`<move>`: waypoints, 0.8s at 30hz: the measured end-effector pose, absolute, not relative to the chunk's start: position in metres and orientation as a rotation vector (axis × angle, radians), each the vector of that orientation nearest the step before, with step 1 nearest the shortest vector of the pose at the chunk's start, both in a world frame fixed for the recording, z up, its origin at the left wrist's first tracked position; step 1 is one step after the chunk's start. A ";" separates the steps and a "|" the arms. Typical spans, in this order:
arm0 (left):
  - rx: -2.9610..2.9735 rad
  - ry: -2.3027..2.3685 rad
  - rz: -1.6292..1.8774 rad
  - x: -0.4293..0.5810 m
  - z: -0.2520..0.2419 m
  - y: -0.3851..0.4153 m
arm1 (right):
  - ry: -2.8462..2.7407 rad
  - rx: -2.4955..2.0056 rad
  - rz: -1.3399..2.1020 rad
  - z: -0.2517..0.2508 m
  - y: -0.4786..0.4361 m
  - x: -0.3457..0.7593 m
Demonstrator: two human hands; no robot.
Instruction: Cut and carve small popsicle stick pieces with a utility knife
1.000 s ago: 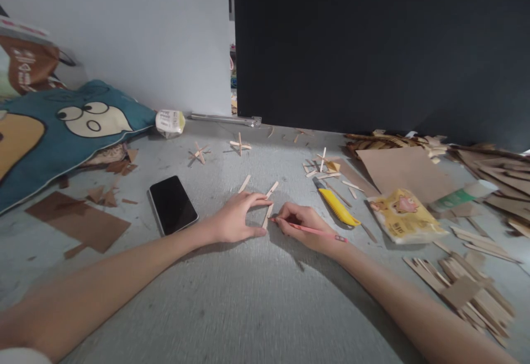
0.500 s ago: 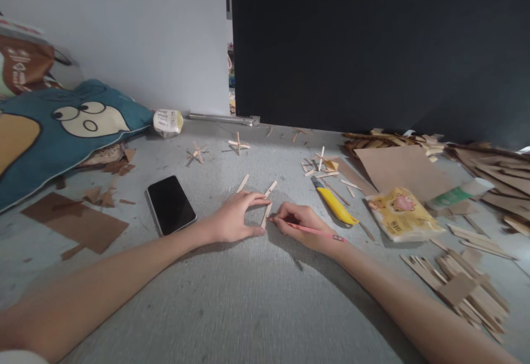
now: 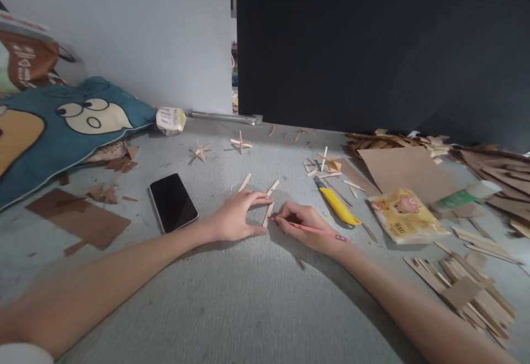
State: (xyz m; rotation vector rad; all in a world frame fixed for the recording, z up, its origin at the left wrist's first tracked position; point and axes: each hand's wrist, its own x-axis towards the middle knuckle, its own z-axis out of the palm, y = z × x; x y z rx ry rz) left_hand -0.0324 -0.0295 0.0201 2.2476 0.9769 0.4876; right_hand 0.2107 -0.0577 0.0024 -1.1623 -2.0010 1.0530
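Note:
My right hand (image 3: pixel 304 223) is closed around a pink pencil (image 3: pixel 317 231), with its tip touching a narrow wooden craft stick (image 3: pixel 269 210). That stick lies on the grey table, and my left hand (image 3: pixel 242 216) steadies it: the fingers press near its upper part and the thumb at its lower end. Another craft stick (image 3: pixel 245 182) pokes out beyond the left hand, partly hidden by it. Right of my right hand lies a yellow utility knife (image 3: pixel 340 205). Further back stand small crossed-stick pieces, one at the centre (image 3: pixel 240 143) and a second (image 3: pixel 200 151) to its left.
Left of my hands lies a black phone (image 3: pixel 173 202), with brown cardboard (image 3: pixel 78 221) and a blue cushion (image 3: pixel 93 112) beyond. On the right are a yellow tissue pack (image 3: pixel 406 215), a green-and-white tube (image 3: pixel 466 195) and a pile of craft sticks (image 3: pixel 464 292). A dark panel (image 3: pixel 372 49) rises behind.
The whole view has shifted slightly. Both hands keep almost the same pose, and the pencil tip stays at the craft stick.

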 end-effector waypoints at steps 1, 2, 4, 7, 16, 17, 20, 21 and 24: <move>2.249 0.977 0.488 -0.032 0.020 -0.030 | -1.995 -1.171 1.055 0.003 -0.058 0.210; 2.250 0.977 0.486 -0.032 0.020 -0.030 | -1.990 -1.179 1.060 0.003 -0.058 0.210; 2.255 0.975 0.480 -0.032 0.020 -0.030 | -1.990 -1.186 1.058 0.004 -0.058 0.210; 2.256 0.976 0.479 -0.033 0.020 -0.029 | -1.991 -1.182 1.051 0.005 -0.058 0.209; 2.248 0.957 0.495 -0.033 0.019 -0.028 | -1.990 -1.200 1.022 0.003 -0.058 0.209; 2.245 0.956 0.497 -0.033 0.019 -0.029 | -1.987 -1.204 1.026 0.003 -0.058 0.209; 2.235 0.962 0.489 -0.032 0.021 -0.030 | -1.988 -1.200 1.049 0.004 -0.058 0.209; 2.232 0.966 0.481 -0.032 0.021 -0.030 | -1.982 -1.198 1.060 0.005 -0.058 0.209; 2.218 0.969 0.468 -0.032 0.022 -0.031 | -1.952 -1.204 1.075 0.005 -0.058 0.209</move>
